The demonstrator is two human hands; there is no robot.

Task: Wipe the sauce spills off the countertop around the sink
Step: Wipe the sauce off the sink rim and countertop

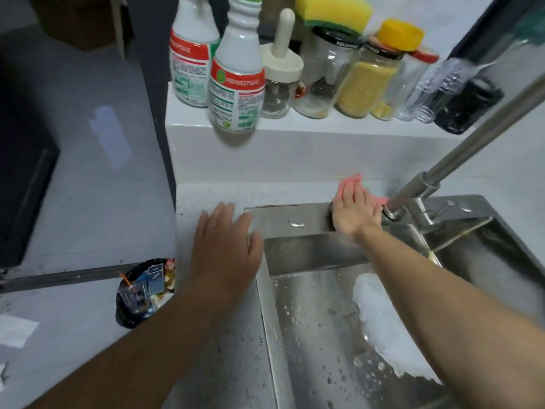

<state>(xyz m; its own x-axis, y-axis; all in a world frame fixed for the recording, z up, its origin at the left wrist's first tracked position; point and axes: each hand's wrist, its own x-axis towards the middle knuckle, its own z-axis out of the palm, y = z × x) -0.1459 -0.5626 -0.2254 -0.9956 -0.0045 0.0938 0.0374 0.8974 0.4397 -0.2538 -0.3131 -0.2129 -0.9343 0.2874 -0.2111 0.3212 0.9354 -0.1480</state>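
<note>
A pink cloth (351, 182) lies on the pale speckled countertop (206, 196) behind the steel sink (312, 320), close to the faucet base (392, 212). My right hand (352, 211) presses flat on the cloth, fingers together, and hides most of it. My left hand (225, 243) rests palm down on the countertop at the sink's back left corner, fingers slightly spread, holding nothing. Small dark specks dot the countertop strip left of the sink (236, 343). The sink floor is wet with droplets and holds a patch of white foam (380, 320).
A raised white ledge (295, 128) behind the counter carries two white spray bottles (236, 75), several jars (365, 81), a yellow sponge (333, 8) and a dark bottle (469, 104). The faucet pipe (483, 137) slants up to the right. A bin with a black bag (144, 290) stands on the floor at left.
</note>
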